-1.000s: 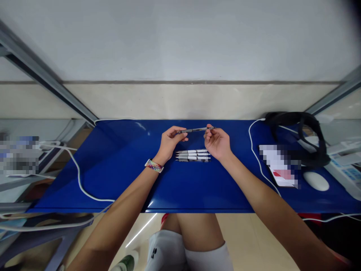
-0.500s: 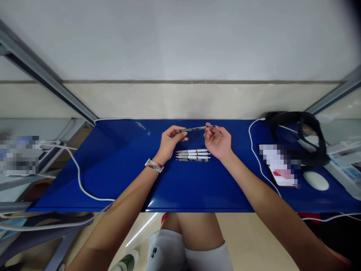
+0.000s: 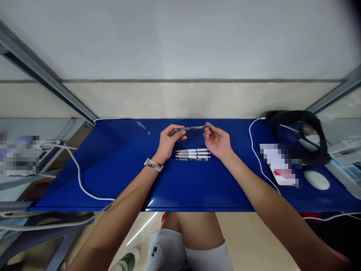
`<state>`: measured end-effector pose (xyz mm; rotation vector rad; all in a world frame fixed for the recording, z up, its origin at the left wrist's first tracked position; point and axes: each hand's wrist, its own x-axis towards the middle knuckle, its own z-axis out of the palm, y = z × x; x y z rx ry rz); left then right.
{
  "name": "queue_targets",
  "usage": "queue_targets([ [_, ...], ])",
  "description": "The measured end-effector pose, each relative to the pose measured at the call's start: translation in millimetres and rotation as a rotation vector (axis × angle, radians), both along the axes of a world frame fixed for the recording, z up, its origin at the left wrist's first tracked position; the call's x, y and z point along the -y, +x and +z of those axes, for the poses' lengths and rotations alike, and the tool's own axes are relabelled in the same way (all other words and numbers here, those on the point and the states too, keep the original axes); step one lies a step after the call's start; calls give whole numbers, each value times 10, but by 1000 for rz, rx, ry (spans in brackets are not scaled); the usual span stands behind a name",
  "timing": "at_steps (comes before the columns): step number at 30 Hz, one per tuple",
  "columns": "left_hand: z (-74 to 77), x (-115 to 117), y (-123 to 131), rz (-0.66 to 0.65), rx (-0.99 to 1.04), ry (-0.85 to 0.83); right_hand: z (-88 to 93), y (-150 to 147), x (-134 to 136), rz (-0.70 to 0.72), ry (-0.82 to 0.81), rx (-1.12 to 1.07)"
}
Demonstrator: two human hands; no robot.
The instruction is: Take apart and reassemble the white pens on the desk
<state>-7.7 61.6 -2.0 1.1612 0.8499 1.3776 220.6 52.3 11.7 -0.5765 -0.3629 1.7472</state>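
I hold a grey pen level at the centre of the frame, above the blue table. My left hand pinches its left end, my right hand its right end. Just below, three white pens lie side by side between my hands.

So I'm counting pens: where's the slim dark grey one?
Head view, centre: the slim dark grey pen hangs level over the blue table, its ends pinched by left hand and right hand, just beyond the white pens.
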Motion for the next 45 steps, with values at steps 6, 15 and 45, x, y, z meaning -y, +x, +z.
queue_targets([
  [6,4,-14,-21,11,-8,7,46,0,10,28,4,-41],
  [15,-7,7,-22,-44,-14,24,3,18,-14,-9,-23,-15],
  [45,-10,-5,-38,-19,-26,27,5,-28,17,-1,-34,-65],
])
